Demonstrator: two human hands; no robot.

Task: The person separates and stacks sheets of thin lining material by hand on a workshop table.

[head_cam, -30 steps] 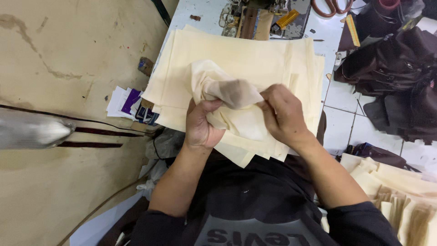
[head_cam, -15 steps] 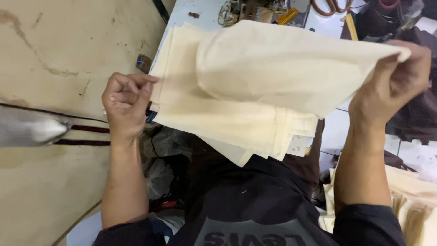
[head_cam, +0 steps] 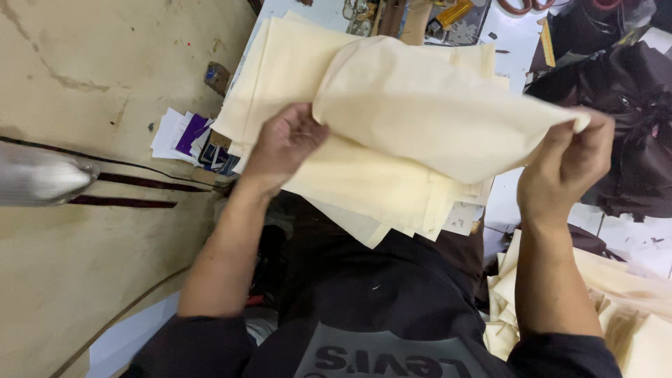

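A cream fabric piece (head_cam: 434, 112) is stretched in the air between my two hands. My left hand (head_cam: 283, 143) pinches its left end, and my right hand (head_cam: 567, 171) grips its right corner. Under it lies a stack of cream fabric panels (head_cam: 294, 56) on a white table, reaching toward my lap. My arms come up from the bottom of the head view, in dark sleeves.
A sewing machine (head_cam: 392, 14) stands at the far end of the table. Small paper tags (head_cam: 185, 136) lie left of the stack. Dark garments (head_cam: 630, 126) are heaped at the right, and more cream pieces (head_cam: 630, 301) pile at lower right. A metal lamp (head_cam: 42, 178) juts in from the left.
The crumpled piece has been pulled open and spread between my hands. My left hand, free half a second ago, has come back to its left end; my right hand dropped slightly.
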